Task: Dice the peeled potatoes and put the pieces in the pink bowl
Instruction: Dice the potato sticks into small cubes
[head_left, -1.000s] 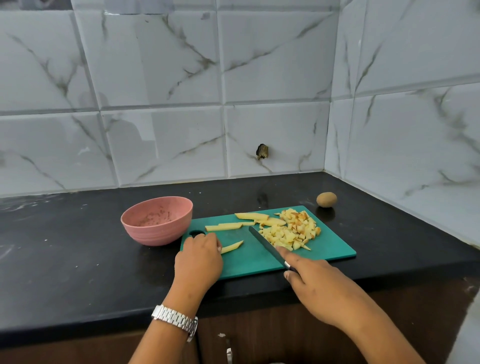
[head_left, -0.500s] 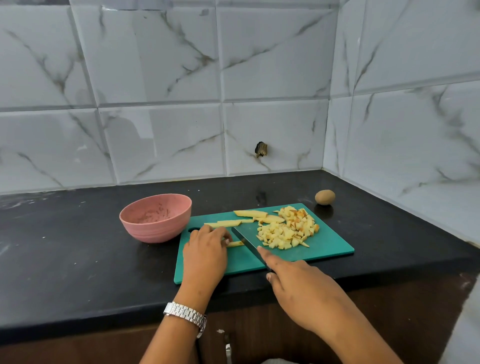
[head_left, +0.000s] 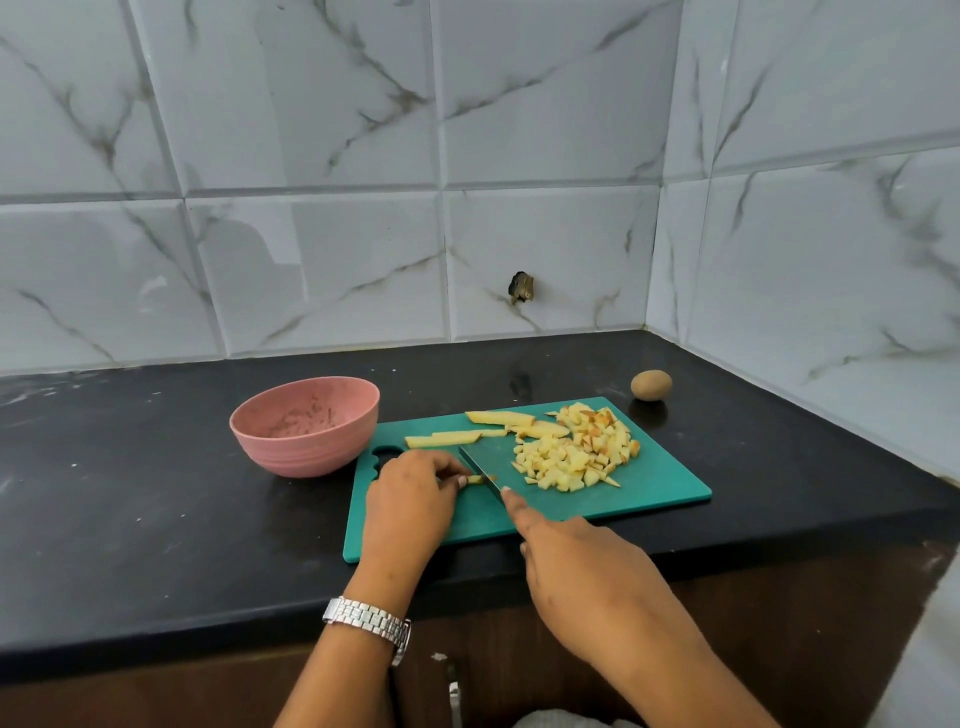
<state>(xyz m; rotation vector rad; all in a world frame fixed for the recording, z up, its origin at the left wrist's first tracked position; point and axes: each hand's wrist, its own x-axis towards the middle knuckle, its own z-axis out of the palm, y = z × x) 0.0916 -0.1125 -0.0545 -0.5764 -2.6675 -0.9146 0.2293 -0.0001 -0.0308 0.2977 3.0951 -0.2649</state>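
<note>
On the green cutting board (head_left: 649, 493) lies a heap of diced potato (head_left: 576, 449), with a few uncut potato strips (head_left: 467, 436) behind the knife. My left hand (head_left: 410, 499) pinches a short potato strip (head_left: 475, 479) against the board. My right hand (head_left: 576, 561) grips the knife (head_left: 480, 462), forefinger stretched along its spine, and the blade rests on that strip right beside my left fingertips. The pink bowl (head_left: 306, 428) stands left of the board with only smears inside.
An unpeeled brown potato (head_left: 651, 385) sits on the black counter (head_left: 130, 493) behind the board's right end. Marble-tiled walls close the back and right side. The counter's front edge runs just below the board.
My left hand slid forward and took hold of the loose strip. The knife swung left from beside the diced heap onto that strip.
</note>
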